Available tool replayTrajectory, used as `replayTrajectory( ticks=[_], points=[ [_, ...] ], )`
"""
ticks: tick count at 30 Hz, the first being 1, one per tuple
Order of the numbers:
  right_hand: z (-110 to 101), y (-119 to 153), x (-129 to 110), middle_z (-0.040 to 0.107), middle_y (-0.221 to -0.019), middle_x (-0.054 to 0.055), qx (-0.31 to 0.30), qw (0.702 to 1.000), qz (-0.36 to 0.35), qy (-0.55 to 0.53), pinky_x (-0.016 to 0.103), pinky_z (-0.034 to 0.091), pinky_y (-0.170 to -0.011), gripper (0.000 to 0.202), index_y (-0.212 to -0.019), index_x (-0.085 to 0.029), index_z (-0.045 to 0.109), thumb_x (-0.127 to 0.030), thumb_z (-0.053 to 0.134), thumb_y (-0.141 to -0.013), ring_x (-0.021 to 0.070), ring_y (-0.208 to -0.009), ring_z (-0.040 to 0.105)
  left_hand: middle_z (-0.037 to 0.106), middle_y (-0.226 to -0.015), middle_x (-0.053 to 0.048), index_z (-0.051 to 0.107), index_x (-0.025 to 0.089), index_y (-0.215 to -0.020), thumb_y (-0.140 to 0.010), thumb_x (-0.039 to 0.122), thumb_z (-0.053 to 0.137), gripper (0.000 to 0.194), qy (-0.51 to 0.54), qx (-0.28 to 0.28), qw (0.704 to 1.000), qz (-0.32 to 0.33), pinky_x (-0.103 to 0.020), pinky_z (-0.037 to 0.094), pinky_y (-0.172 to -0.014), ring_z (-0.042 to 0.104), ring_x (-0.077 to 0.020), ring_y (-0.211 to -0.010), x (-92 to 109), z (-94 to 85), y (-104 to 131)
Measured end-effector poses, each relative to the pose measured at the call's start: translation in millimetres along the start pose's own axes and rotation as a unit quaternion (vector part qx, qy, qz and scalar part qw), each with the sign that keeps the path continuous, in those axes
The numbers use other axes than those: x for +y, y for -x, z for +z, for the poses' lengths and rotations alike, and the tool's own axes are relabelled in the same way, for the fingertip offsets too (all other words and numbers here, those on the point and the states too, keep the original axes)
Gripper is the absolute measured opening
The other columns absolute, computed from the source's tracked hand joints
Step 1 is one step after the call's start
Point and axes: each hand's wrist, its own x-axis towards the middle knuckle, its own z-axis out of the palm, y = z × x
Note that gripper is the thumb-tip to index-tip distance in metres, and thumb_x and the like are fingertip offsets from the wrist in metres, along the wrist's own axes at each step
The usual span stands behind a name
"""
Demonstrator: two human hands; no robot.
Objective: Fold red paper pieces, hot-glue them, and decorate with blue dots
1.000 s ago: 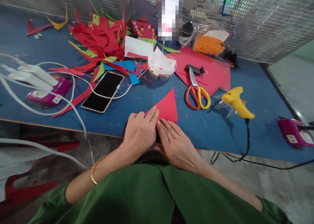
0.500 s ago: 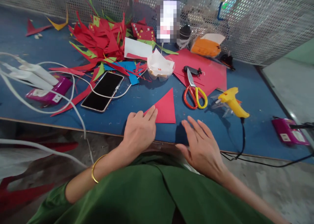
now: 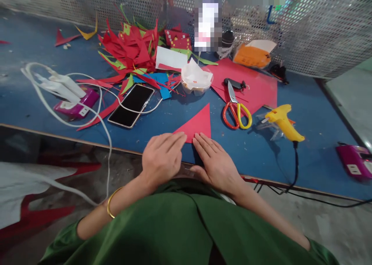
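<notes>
On the blue table lies a red paper triangle [image 3: 199, 121], close to the front edge. The fingers of my left hand [image 3: 162, 154] rest flat on its lower left part and cover that corner. My right hand [image 3: 213, 160] lies with fingers stretched along the triangle's lower edge, fingertips on the paper and thumb held out to the side. Neither hand grips anything. Scissors [image 3: 235, 112] with one red and one yellow handle lie to the right, blades pointing away from me.
A yellow glue gun [image 3: 281, 121] stands at the right, its black cord hanging over the edge. A phone [image 3: 132, 105] and white cables lie at the left. Behind are a clear bowl [image 3: 197, 79], red sheets [image 3: 261, 88] and a heap of paper scraps [image 3: 132, 46].
My right hand has moved left from the bare table onto the triangle's lower edge. My left hand still presses the paper. The whole view has shifted slightly.
</notes>
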Motion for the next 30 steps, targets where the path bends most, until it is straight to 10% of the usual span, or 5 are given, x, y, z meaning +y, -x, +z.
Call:
replayTrajectory(
  ticks=[7,15,20,26,30],
  points=[
    [3,1,-2,0.04,-0.155,0.021,0.005,1.0,-0.007,0.015,0.048,0.034,-0.118,0.081,-0.147,0.001,0.041,-0.063,0.029,-0.098,0.03,-0.147,0.033,0.065,-0.133,-0.014,0.062,0.005,-0.128,-0.097,0.022,0.049,0.038,-0.042,-0.084,0.995,0.045,-0.042,0.039,-0.11,0.062,-0.0265,-0.123,14,8.2,18],
    [3,1,-4,0.045,-0.152,0.021,0.026,0.999,-0.011,0.038,0.047,0.038,-0.114,0.075,-0.144,0.002,0.045,-0.057,0.03,-0.1,0.031,-0.144,0.039,0.068,-0.129,-0.009,0.059,0.017,-0.133,-0.093,0.021,0.056,0.04,-0.074,-0.053,0.996,-0.022,-0.05,0.025,-0.119,0.066,-0.027,-0.118,-12,-21.2,46],
    [-3,-11,0,0.061,-0.138,0.019,0.049,0.996,-0.014,0.078,0.042,0.049,-0.102,0.045,-0.132,-0.002,0.058,-0.03,0.04,-0.102,0.0288,-0.128,0.057,0.077,-0.111,-0.006,0.071,0.02,-0.112,-0.093,0.014,0.052,0.027,0.052,0.063,0.989,-0.127,-0.046,0.042,-0.108,0.072,-0.0229,-0.104,-9,-25.6,36],
    [-18,-41,-6,0.073,-0.107,0.017,-0.037,0.99,-0.03,0.132,0.036,0.053,-0.071,0.028,-0.11,-0.007,0.068,-0.004,0.05,-0.088,0.0269,-0.093,0.069,0.075,-0.106,-0.004,0.073,0.022,-0.106,-0.097,0.021,0.05,0.024,0.369,0.313,0.826,-0.289,-0.034,0.055,-0.089,0.07,-0.0186,-0.097,13,-10.1,-33],
    [-25,-48,-12,0.071,-0.081,0.011,-0.02,0.99,0.006,0.136,0.032,0.047,-0.061,0.023,-0.087,-0.013,0.069,0.0,0.05,-0.085,0.0223,-0.073,0.066,0.073,-0.106,-0.006,0.068,0.02,-0.102,-0.093,0.022,0.053,0.017,0.462,0.343,0.743,-0.34,-0.032,0.055,-0.089,0.069,-0.0167,-0.095,9,7.6,-85]
  ],
)
